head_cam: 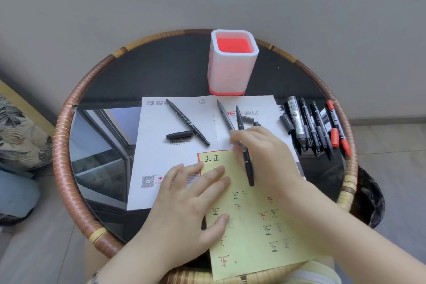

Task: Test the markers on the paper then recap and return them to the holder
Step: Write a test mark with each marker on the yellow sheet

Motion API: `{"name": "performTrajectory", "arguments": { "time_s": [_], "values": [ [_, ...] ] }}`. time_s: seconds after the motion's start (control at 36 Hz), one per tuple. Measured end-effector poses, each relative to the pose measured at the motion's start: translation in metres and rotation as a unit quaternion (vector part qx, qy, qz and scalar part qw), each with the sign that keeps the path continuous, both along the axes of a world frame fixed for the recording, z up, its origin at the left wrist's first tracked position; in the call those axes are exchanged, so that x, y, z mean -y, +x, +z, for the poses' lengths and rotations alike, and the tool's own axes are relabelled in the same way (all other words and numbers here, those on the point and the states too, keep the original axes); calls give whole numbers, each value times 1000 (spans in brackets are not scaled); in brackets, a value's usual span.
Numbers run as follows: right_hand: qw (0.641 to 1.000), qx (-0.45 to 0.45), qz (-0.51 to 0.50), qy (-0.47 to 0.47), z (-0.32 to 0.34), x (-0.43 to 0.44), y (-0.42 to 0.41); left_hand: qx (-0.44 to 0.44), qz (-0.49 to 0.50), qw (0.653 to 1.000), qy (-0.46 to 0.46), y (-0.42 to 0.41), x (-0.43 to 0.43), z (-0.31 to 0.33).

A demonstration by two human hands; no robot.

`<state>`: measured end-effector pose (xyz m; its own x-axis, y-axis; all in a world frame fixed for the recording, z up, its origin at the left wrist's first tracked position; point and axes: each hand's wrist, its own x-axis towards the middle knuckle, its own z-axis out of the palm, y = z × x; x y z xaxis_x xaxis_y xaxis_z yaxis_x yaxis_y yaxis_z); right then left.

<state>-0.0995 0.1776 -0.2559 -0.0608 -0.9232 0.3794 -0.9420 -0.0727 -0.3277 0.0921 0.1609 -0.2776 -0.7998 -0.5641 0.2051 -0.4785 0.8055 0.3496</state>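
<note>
left hand: flat, fingers straight and a little spread, pressing on the left edge of the paper; the thumb tip rests on the paper lower down.
right hand: fingers curled round the black marker, fingertips blurred; it sits just right of the left hand's fingertips.
black marker: slim black barrel running through the right hand. One end sticks out past the fingers, away from the person. The other end lies over the top of the paper.
paper: pale yellow, tilted, red border at its top corner, under both hands. It carries small hand-drawn characters in black and red, with two neat black ones just beyond the left hand's fingertips.
grey marker: thin tip pointing away, near end at the right hand's fingertips.
short cap: black, just beyond the right hand.
left marker: black, lying diagonally beyond the left hand, with a loose cap just beside it.
row: black and grey markers side by side, right of the right hand; the red marker is outermost.
holder: white square cup, red inside and at the base, upright, well beyond the right hand.
sheet: white, printed, under the paper and the loose markers.
counter: round, dark glossy top, woven rim.
</note>
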Motion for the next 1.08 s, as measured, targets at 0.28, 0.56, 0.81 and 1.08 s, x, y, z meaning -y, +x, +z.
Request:
{"name": "performTrajectory", "arguments": {
  "time_s": [0.28, 0.56, 0.81, 1.08],
  "values": [
    [998, -15, -47, -45, 2, 11, -18, 10, 1, 1000, 2, 0, 0, 1],
    [997, 65, -30, -21, 3, 16, -32, 17, 2, 1000, 1, 0, 0, 2],
    [909, 392, -92, -102, 17, -21, -21, 7, 8, 1000, -22, -3, -2, 0],
    [810, 578, -101, 4, 25, -7, 16, 19, 3, 999, -25, -5, -6, 0]
  ]
}}
